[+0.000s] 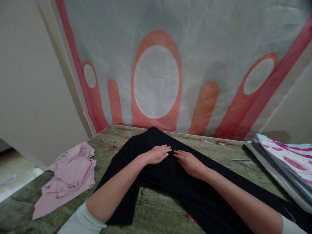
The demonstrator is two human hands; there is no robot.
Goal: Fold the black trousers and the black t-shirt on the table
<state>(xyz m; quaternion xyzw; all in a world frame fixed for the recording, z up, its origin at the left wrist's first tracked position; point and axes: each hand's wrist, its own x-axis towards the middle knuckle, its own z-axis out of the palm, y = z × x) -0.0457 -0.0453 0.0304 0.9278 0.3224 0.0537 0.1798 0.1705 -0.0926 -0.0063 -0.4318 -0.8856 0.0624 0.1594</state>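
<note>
One black garment at lower centre of the frame.
On it, left hand and right hand lie flat, grasping nothing; uneven pressing could perhaps wrinkle it, dragging could disturb the folded pile, lower right.

Tabletop lies open narrowly between pink cloth and black garment; a stack blocks the right.
</note>
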